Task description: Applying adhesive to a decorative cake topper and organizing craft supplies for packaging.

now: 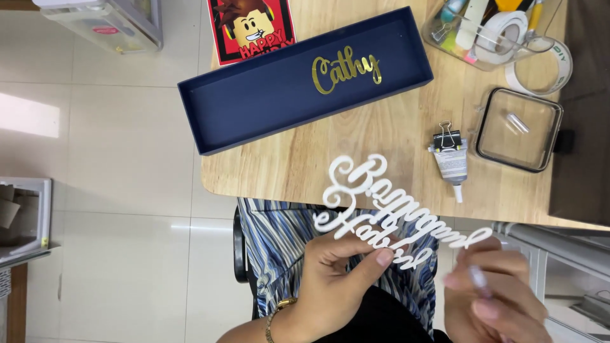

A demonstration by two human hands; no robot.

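Hands (pixel 330 279) hold white lettering (pixel 381 209) near navy box (pixel 254 108).

White script cutout (pixel 381 213) in hands (pixel 330 279)

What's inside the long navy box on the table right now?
Inside the navy box, only a gold script cutout lies toward its right end; the remaining floor shows bare. Anything beneath the cutout is hidden.
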